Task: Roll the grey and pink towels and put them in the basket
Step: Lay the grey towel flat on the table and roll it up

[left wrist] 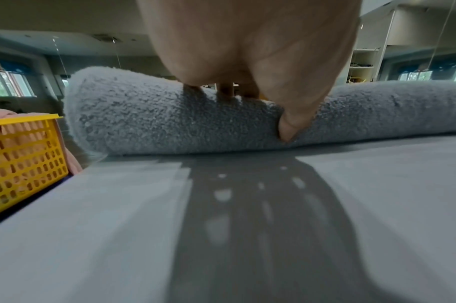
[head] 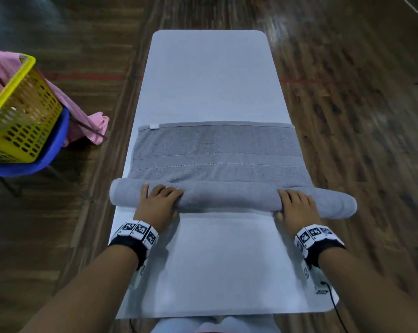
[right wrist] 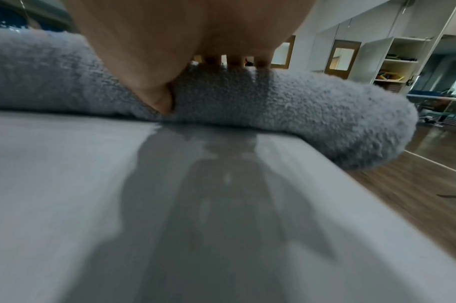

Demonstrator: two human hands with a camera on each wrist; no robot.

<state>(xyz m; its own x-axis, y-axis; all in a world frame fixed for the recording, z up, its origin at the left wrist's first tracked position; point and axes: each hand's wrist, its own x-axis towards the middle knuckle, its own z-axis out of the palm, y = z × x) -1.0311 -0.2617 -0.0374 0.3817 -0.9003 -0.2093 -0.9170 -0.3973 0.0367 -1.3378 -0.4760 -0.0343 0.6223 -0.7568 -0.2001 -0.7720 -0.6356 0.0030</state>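
Left hand (head: 158, 203) and right hand (head: 295, 205) clasped over half-rolled grey towel (head: 227, 200) on desk (head: 210, 68)

No words, numbers or brand names can be read in any of the views. The wrist bands (head: 138, 233) carry black-and-white square code markers, which are patterns and not letters. A small white tag (head: 154, 126) sits on the far hem of the grey towel (head: 217, 152), but any print on it is too small to tell.
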